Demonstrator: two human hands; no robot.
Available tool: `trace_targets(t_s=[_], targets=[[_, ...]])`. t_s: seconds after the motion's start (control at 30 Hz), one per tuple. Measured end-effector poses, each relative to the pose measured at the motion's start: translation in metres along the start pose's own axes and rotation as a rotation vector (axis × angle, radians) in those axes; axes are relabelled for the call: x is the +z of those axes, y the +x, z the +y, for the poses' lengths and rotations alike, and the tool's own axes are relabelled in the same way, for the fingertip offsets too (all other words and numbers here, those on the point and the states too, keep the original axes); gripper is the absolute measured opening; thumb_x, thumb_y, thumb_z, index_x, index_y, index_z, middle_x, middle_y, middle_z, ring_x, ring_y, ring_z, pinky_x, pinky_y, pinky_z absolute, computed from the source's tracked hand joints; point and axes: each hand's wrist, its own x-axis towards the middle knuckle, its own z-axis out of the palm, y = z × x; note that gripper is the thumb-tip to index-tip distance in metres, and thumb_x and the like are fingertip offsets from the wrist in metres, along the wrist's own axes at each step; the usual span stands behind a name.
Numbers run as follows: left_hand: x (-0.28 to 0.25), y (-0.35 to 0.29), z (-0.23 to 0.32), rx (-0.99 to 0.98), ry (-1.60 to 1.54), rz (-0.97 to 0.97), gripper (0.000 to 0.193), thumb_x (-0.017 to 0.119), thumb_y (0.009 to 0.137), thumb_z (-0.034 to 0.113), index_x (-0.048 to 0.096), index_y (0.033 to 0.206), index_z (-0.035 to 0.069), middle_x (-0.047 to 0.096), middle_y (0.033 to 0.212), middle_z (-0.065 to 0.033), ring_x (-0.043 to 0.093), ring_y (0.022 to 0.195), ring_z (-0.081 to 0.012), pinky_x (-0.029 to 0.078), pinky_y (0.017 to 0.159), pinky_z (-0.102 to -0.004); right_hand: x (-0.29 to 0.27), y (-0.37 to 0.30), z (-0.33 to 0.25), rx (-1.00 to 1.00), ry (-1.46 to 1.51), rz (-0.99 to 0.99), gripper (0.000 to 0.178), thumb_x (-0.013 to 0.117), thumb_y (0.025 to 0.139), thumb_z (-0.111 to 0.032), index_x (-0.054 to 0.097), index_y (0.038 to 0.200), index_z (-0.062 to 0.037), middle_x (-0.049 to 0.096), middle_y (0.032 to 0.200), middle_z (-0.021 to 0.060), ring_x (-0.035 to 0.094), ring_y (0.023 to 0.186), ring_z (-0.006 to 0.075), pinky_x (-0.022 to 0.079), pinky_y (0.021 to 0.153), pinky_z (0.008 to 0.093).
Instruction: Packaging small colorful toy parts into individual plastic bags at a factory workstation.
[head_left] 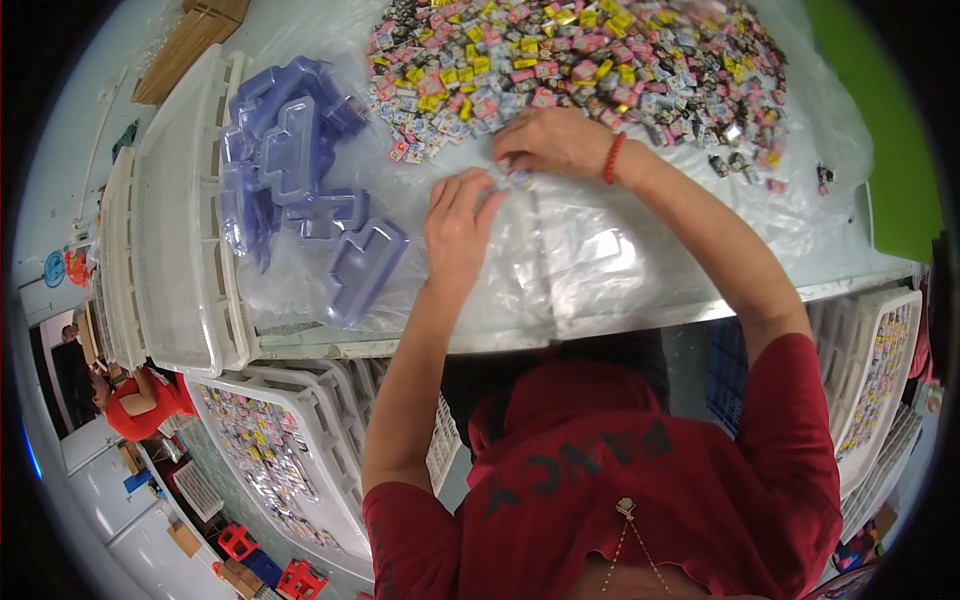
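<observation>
My left hand [458, 228] rests over the clear plastic sheet, fingers bent, its thumb standing apart from them with nothing visible between. Close beside it, my right hand [562, 142], with a red beaded bracelet [614, 158] at the wrist, is closed at the near edge of a large heap of small wrapped pieces [560, 60] in pink, yellow, white and black. Its curled fingertips hide whatever they hold. A few small pieces [520, 178] lie just below those fingertips, too blurred to make out. Left of my hands are empty blue-tinted clear plastic trays [292, 150] with stepped outlines.
White plastic crates [180, 210] stand along the table's left side. Below the edge, stacked crates at left [335, 440] and right [860, 390] carry filled trays. A green panel [885, 150] borders the right. At far left is another person in red [145, 402].
</observation>
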Motion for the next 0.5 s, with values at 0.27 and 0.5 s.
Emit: trace_targets(t_s=[0.27,0.5], targets=[[0.017,0.000,0.010,-0.068,0.024,-0.026,0.021,0.074,0.073,0.012,0.062,0.089,0.005,0.065,0.094,-0.0085,0.059,0.090,-0.0299,0.047,0.079,-0.0385,0.015,0.000,-0.005,-0.041,-0.188,0.221,0.015,0.065,0.080,-0.020,0.061,0.089,-0.0083,0.065,0.088,0.0052,0.063,0.090,0.0289,0.052,0.074,0.0403],[0.006,0.004,0.014,-0.072,0.096,-0.184,0.022,0.071,0.071,0.005,0.059,0.090,0.004,0.062,0.096,-0.0112,0.055,0.091,-0.0319,0.046,0.079,-0.0404,0.018,-0.010,-0.004,0.068,-0.238,0.328,0.017,0.062,0.080,-0.019,0.062,0.093,-0.0072,0.065,0.089,0.0089,0.064,0.085,0.0288,0.052,0.072,0.0399]])
